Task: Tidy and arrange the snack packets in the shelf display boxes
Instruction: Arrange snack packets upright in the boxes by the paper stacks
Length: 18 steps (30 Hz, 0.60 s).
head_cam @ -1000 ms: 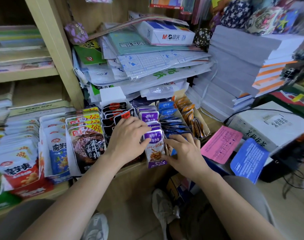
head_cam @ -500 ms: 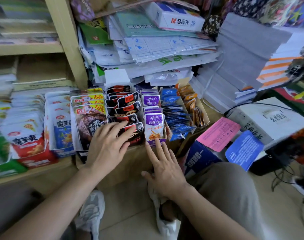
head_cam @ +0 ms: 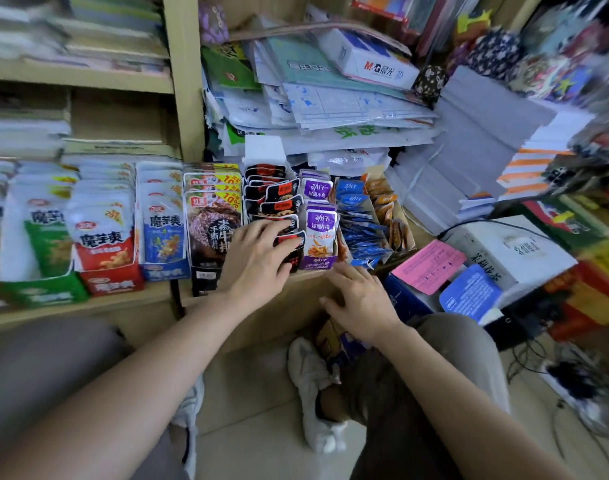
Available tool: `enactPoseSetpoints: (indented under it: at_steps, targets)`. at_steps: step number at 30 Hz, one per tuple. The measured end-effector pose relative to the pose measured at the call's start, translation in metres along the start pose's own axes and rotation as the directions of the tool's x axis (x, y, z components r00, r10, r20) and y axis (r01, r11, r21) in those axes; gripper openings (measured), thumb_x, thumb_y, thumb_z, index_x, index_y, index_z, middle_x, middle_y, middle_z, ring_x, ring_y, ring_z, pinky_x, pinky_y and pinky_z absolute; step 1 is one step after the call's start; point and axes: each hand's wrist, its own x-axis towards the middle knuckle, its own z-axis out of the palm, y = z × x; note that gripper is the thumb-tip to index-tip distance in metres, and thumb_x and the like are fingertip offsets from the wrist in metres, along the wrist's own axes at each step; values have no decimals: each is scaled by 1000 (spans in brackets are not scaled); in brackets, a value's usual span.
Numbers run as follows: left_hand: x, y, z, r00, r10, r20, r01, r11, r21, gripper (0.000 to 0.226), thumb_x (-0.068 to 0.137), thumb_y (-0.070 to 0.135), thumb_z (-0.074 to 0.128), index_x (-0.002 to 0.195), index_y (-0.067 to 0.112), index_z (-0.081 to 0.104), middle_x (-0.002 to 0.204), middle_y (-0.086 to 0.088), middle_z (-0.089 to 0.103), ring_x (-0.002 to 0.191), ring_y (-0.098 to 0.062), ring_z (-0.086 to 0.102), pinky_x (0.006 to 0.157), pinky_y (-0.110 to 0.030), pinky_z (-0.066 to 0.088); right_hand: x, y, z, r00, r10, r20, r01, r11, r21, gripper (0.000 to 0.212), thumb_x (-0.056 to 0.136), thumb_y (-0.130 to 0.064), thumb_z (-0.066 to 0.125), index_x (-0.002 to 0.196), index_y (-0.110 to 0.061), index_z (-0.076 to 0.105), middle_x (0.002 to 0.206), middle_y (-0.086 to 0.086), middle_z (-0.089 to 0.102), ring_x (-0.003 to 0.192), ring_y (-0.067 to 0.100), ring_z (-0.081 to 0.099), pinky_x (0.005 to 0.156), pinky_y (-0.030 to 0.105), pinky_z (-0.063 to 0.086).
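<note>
the left hand [head_cam: 256, 261] lies just left of the front purple packet [head_cam: 319, 237]. its fingers are spread fairly wide and laid flat over the front black packets [head_cam: 275, 199], gripping none. from that pose it seems to be pressing the leaning row back so it stands in line in its display box. the black packets further back, up and left of the purple packet, sit at mixed tilts, some twisted, so that row looks the least tidy. the right hand [head_cam: 360, 301] hangs just below the purple packet, in front of the shelf edge, fingers loosely straight, a little apart, holding nothing. it is likely placed there to steady the box or catch a slipping packet. the purple packet itself stands upright, face out, at the front of its row. right of it the blue packets [head_cam: 361, 226] fan and slump forward, and beyond them the orange packets [head_cam: 387, 206] lean too; both probably need squaring next. left of it, past the black row, the brown beef-print packets [head_cam: 213, 223] stand neat.
</note>
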Motion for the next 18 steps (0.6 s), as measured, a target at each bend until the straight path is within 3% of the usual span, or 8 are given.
enactPoseSetpoints:
  at_steps: [3, 8, 11, 13, 15, 18]
  targets:
    - [9, 18, -8, 997, 67, -26, -69, 994, -83, 33, 83, 27, 77, 116, 21, 74, 123, 1, 67, 114, -24, 55, 91, -41, 47, -13, 11, -28, 998, 67, -19, -65, 994, 91, 37, 93, -41, 61, 128, -30, 62, 122, -6, 66, 112, 16, 59, 93, 41, 52]
    - [19, 40, 4, 996, 93, 6, -87, 950, -299, 31, 82, 27, 78, 112, 19, 76, 106, 3, 73, 98, -20, 60, 82, -37, 53, -12, 40, -75, 981, 186, -47, -179, 976, 124, 16, 94, -32, 66, 108, -26, 73, 98, -12, 71, 83, 2, 63, 75, 23, 55]
    - [29, 58, 18, 997, 75, 34, -57, 930, -364, 34, 83, 32, 79, 115, 21, 75, 107, 5, 73, 100, -18, 62, 84, -31, 50, -1, 65, -89, 953, 289, -87, -271, 946, 176, 18, 91, -28, 71, 108, -24, 75, 93, -12, 71, 83, 5, 65, 72, 19, 51]
    - [41, 71, 29, 995, 81, 63, -52, 926, -375, 38, 84, 35, 78, 120, 22, 73, 111, 6, 72, 103, -18, 62, 90, -33, 50, 5, 81, -88, 937, 327, -122, -297, 931, 213, 20, 89, -26, 74, 108, -21, 75, 94, -7, 73, 83, 10, 66, 74, 24, 54]
    - [56, 80, 40, 993, 85, 81, -50, 930, -364, 42, 86, 38, 76, 125, 23, 70, 117, 7, 70, 107, -18, 61, 93, -38, 50, 12, 98, -80, 924, 340, -173, -296, 926, 235, 27, 87, -24, 77, 113, -18, 72, 102, -5, 71, 85, 14, 66, 80, 34, 56]
    - [83, 89, 58, 994, 75, 85, -45, 950, -310, 46, 88, 39, 72, 131, 24, 66, 125, 7, 66, 115, -18, 57, 98, -39, 49, 26, 128, -61, 925, 273, -265, -218, 951, 219, 50, 82, -22, 81, 129, -20, 64, 121, 1, 59, 99, 21, 60, 84, 38, 52]
